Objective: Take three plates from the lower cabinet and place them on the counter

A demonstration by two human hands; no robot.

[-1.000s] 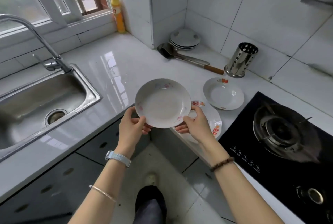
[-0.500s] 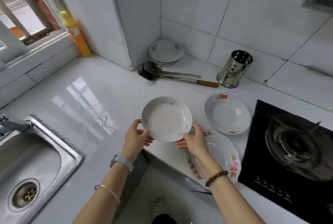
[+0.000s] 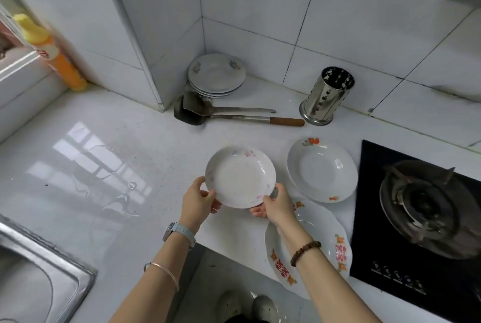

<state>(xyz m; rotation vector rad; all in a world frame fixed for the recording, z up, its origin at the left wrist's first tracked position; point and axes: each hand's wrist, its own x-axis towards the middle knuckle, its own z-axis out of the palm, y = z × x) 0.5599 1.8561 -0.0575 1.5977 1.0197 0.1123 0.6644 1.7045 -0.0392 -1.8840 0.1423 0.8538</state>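
Observation:
I hold a white plate with faint pink marks (image 3: pixel 240 175) level and low over the white counter (image 3: pixel 109 166). My left hand (image 3: pixel 197 199) grips its near left rim and my right hand (image 3: pixel 276 203) grips its near right rim. I cannot tell whether the plate touches the counter. A second white plate with orange flowers (image 3: pixel 322 169) lies on the counter to its right. A larger oval plate with red characters (image 3: pixel 325 239) lies near the counter's front edge, partly under my right forearm.
A stack of plates (image 3: pixel 217 74) sits in the back corner beside two spatulas (image 3: pixel 229 114) and a steel utensil holder (image 3: pixel 326 96). A black gas hob (image 3: pixel 426 205) fills the right side. The sink (image 3: pixel 33 278) is at lower left, a yellow bottle (image 3: pixel 52 54) at far left.
The plate has moved forward from the counter's edge and lower over the counter. My view has swung right, away from the sink and tap.

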